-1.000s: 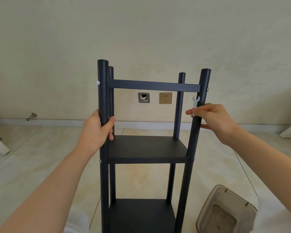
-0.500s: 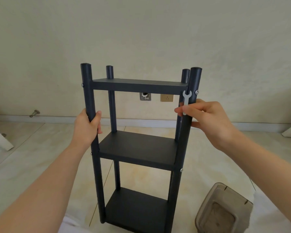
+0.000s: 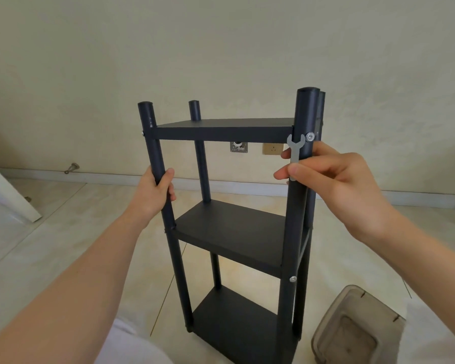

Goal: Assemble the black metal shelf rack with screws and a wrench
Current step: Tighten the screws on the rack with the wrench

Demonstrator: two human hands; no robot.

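Observation:
A black metal shelf rack (image 3: 234,232) with three shelves stands upright on the tiled floor in front of me. My left hand (image 3: 153,193) grips its near left post between the top and middle shelves. My right hand (image 3: 334,185) pinches a small flat silver wrench (image 3: 295,153) against the near right post, its open jaw pointing up just left of a silver screw (image 3: 310,137) at the top shelf. Another screw (image 3: 292,279) shows on the same post at the middle shelf.
A translucent grey plastic container (image 3: 357,329) sits on the floor at the lower right. Behind the rack is a plain wall with a socket (image 3: 273,148) and a metal plate (image 3: 239,147). A white door edge (image 3: 8,195) stands at the left.
The rack has turned so its right side faces me more, and the view has dropped to show the bottom shelf. Both hands kept their hold; the wrench came closer to the top right screw.

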